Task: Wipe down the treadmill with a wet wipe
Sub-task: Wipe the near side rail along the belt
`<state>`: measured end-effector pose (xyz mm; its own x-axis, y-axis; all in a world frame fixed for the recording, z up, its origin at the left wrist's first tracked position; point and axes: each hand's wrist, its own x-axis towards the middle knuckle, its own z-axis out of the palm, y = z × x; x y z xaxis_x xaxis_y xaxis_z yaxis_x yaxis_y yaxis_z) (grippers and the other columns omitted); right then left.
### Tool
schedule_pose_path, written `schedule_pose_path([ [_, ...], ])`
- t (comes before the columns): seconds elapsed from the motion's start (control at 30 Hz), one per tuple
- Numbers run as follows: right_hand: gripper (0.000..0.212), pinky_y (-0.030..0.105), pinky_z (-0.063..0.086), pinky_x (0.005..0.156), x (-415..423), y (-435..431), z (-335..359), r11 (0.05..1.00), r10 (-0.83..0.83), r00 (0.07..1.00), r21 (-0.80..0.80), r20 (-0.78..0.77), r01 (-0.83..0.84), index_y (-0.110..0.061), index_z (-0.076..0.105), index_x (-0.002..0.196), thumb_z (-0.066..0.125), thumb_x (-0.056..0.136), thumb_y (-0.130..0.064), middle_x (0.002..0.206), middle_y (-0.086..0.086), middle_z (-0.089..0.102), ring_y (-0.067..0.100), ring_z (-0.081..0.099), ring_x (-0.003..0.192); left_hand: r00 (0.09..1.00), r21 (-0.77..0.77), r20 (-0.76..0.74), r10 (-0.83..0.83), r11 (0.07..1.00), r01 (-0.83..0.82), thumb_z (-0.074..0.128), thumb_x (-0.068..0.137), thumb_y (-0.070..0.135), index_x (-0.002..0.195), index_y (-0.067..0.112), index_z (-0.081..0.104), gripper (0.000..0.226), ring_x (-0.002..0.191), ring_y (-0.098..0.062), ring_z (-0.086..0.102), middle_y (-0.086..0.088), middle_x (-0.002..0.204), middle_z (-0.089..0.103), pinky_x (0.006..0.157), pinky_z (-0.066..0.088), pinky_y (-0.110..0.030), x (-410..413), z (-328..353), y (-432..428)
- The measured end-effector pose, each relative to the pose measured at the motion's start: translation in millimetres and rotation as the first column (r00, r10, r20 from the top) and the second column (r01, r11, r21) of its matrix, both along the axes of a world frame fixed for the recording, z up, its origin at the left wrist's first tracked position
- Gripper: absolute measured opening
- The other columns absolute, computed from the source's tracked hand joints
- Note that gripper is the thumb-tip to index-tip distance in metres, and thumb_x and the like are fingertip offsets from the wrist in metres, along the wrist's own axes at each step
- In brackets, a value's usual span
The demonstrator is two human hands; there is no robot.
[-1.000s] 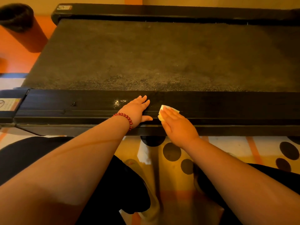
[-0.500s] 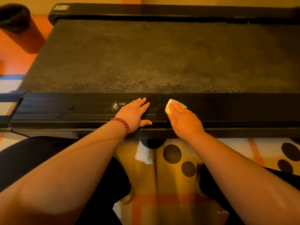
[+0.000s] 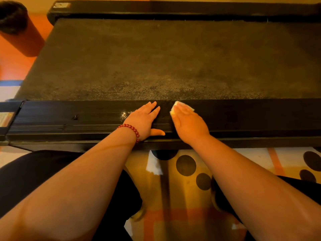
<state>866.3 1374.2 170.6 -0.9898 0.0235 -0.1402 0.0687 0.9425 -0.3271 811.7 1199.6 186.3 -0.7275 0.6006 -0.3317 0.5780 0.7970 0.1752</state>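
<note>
Centrally, the treadmill [image 3: 173,58] lay across the view, with its rough grey belt on the far side and a ribbed black side rail [image 3: 69,117] on the near side. Both hands rested on that rail, side by side. The right hand [image 3: 189,126] lay palm down with straight fingers, pressing the wet wipe [image 3: 183,106] flat against the rail; no finger curled round it. The wipe was a folded white pad, mostly covered by the fingertips, with its far and right corners showing beyond them. It sat at the far edge of the rail, just short of the belt. The left hand [image 3: 144,119] lay flat and relaxed just left of the wipe, apart from it by a narrow strip of bare rail, fingers extended toward the belt and thumb along the near edge. A red bead bracelet [image 3: 132,129] circled the left wrist. A wet sheen [image 3: 124,113] showed on the rail just left of the left hand. An orange cylindrical bin [image 3: 22,37] stood at far left, beside the treadmill.
</note>
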Motion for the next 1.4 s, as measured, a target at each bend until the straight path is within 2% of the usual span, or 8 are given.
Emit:
schedule_pose_path([
  [0.13,0.049,0.036,0.025,0.116,6.1,3.3,9.8,0.980,0.199,0.979,-0.002,0.045,-0.199,-0.016,0.025,0.152,0.026,0.105,-0.033,0.160,-0.002,0.017,0.013,0.016,0.147,1.000,0.023,-0.005,0.000,1.000,0.000,0.054,0.080,0.068,0.153,0.019,0.008,0.099,0.147,-0.018,0.001,0.000,0.161,0.001,0.118,0.013,-0.038,-2.7,0.3,-0.8],
  [0.3,0.046,0.038,0.034,0.109,-13.1,23.9,5.7,0.996,-0.075,0.997,0.048,0.028,0.074,-0.015,0.032,0.145,0.021,0.104,-0.033,0.156,0.003,0.027,0.018,0.025,0.143,1.000,0.009,-0.005,0.003,1.000,-0.003,0.054,0.079,0.068,0.153,0.020,0.008,0.099,0.147,-0.017,0.000,0.001,0.161,0.000,0.117,0.015,-0.039,-3.4,0.6,-0.2],
  [0.47,0.052,0.037,0.026,0.114,-9.8,3.8,8.2,0.978,0.209,0.975,0.007,0.078,-0.210,-0.019,0.019,0.153,0.028,0.104,-0.036,0.161,-0.002,0.012,0.016,0.018,0.146,1.000,-0.004,-0.004,0.002,1.000,-0.002,0.054,0.079,0.069,0.153,0.020,0.007,0.100,0.147,-0.017,0.000,0.001,0.161,-0.001,0.117,0.013,-0.038,-4.9,2.4,1.3],
  [0.7,0.056,0.039,0.033,0.109,-15.3,16.7,4.5,0.991,-0.066,0.998,0.118,0.015,0.064,-0.015,0.023,0.151,0.028,0.102,-0.043,0.159,0.003,0.021,0.021,0.025,0.144,1.000,-0.013,-0.007,-0.002,1.000,0.002,0.052,0.078,0.070,0.153,0.019,0.005,0.102,0.147,-0.016,-0.001,0.002,0.161,-0.002,0.117,0.012,-0.036,-6.1,2.6,0.5],
  [0.87,0.055,0.035,0.028,0.112,-20.6,-3.7,6.5,0.980,0.179,0.984,0.081,0.019,-0.180,-0.015,0.021,0.151,0.028,0.103,-0.041,0.161,0.002,0.015,0.017,0.018,0.146,1.000,-0.010,-0.012,0.003,1.000,-0.003,0.052,0.080,0.069,0.153,0.017,0.005,0.101,0.147,-0.016,-0.002,0.001,0.161,-0.002,0.117,0.011,-0.035,-3.6,4.0,1.2],
  [1.07,0.058,0.038,0.028,0.112,-23.0,6.4,2.0,0.992,-0.070,0.997,0.105,0.028,0.067,-0.013,0.019,0.152,0.027,0.103,-0.042,0.160,0.003,0.017,0.019,0.020,0.145,1.000,-0.004,0.003,0.009,1.000,-0.009,0.053,0.079,0.069,0.153,0.018,0.005,0.103,0.147,-0.016,-0.002,0.002,0.161,-0.003,0.117,0.011,-0.035,-5.3,2.8,1.4],
  [1.2,0.054,0.034,0.021,0.115,-23.7,-11.4,4.8,0.986,0.150,0.988,0.070,0.021,-0.151,-0.014,0.017,0.153,0.028,0.104,-0.037,0.161,0.002,0.012,0.016,0.012,0.148,1.000,0.008,-0.015,0.005,1.000,-0.005,0.053,0.079,0.070,0.153,0.016,0.006,0.103,0.147,-0.016,-0.002,0.001,0.161,-0.002,0.118,0.010,-0.035,-4.9,0.6,1.2],
  [1.4,0.048,0.041,0.046,0.091,-16.3,27.3,1.0,0.997,-0.075,0.997,0.023,-0.013,0.075,-0.020,0.040,0.133,0.017,0.099,-0.044,0.137,0.005,0.045,0.027,0.050,0.121,1.000,0.013,-0.026,0.006,1.000,-0.006,0.052,0.078,0.071,0.153,0.013,0.005,0.105,0.147,-0.015,-0.001,0.002,0.161,-0.002,0.118,0.010,-0.032,-4.2,-0.6,-0.5],
])
